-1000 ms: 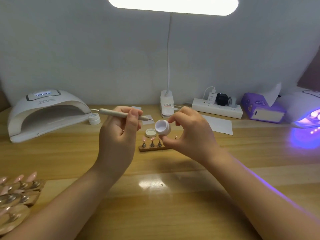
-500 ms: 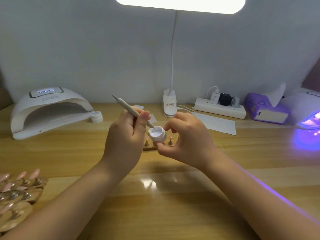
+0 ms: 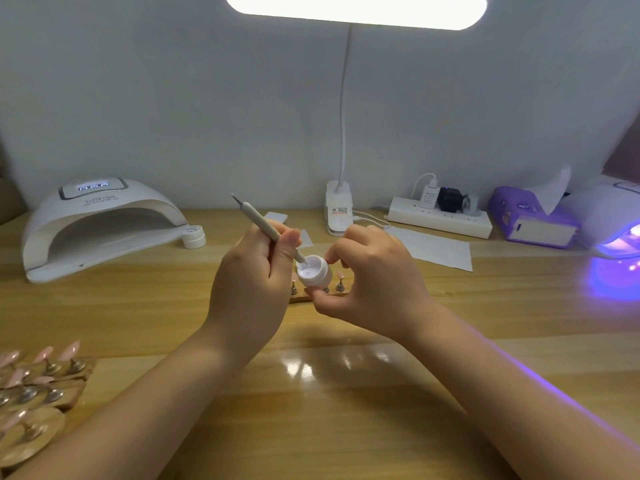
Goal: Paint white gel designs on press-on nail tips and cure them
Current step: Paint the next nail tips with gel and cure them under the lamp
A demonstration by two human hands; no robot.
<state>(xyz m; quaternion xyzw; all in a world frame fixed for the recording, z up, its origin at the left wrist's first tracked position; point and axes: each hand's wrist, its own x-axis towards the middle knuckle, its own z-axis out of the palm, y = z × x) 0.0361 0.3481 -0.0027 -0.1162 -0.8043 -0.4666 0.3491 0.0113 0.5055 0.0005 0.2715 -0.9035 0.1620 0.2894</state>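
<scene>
My right hand (image 3: 369,278) pinches a small white gel jar (image 3: 314,270), open and tilted toward me, above the middle of the table. My left hand (image 3: 252,289) grips a grey dotting pen (image 3: 263,225), whose lower tip dips into the white gel in the jar. Behind the jar a small wooden holder (image 3: 300,299) carries pink nail tips (image 3: 339,279) on metal stands, partly hidden by my hands. A white curing lamp (image 3: 100,223) with a lit display stands at the back left.
More wooden holders with pink nail tips (image 3: 38,375) lie at the front left edge. A closed white jar (image 3: 194,236) sits by the lamp. A desk lamp base (image 3: 339,211), power strip (image 3: 440,220), paper sheet (image 3: 433,249), purple tissue box (image 3: 533,220) and a lamp glowing purple (image 3: 620,237) line the back.
My left hand turned the pen from lying level to pointing down, and its tip went into the jar. My right hand lowered the jar slightly and tilted its opening toward me.
</scene>
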